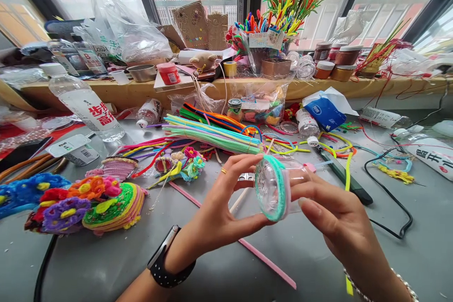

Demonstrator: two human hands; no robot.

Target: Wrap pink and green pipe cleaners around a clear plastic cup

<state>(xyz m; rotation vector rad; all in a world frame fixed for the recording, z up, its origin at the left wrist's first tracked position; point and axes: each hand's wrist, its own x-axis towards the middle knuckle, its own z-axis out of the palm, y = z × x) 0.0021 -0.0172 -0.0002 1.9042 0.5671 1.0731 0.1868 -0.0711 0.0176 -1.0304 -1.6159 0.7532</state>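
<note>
Between both hands, above the table, is a clear plastic cup-like piece (266, 188) tilted on its side. Teal and pale pink pipe cleaners (281, 188) ring its near end. My left hand (221, 210) grips the ringed end, thumb below and fingers above. From the other side, my right hand (336, 219) closes its fingers and thumb on the clear wall. Beneath them a pink pipe cleaner (267, 262) lies across the table. Just behind, a bundle of mint, blue and yellow pipe cleaners (212, 134) is spread out.
Finished pipe-cleaner flowers (85, 205) sit at the left, near a water bottle (85, 101). A green utility knife (345, 177) and a black cable (406, 217) lie at the right. Paint jars (348, 55) and a pot of colourful stems (265, 40) stand on the sill.
</note>
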